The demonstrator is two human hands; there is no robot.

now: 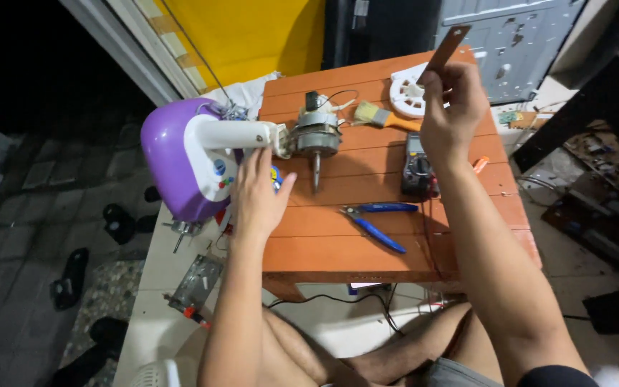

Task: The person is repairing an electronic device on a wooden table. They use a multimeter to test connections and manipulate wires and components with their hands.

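Step in hand, as judged: inspecting a removed part. Right hand is raised over the far table edge, fingers pinched on a thin brown strip, long axis slanting up-right. Left hand, open and holding nothing, rests beside the purple fan housing; motor shaft points toward the person. Next move needs a steady grip.

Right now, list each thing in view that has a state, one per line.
Left hand: open, resting on the fan body.
Right hand: raised, pinching a brown strip.
Fan body: lying on its side.
Fan motor: exposed, shaft bare.
Blue pliers: jaws closed, lying flat.
Paintbrush: lying flat.
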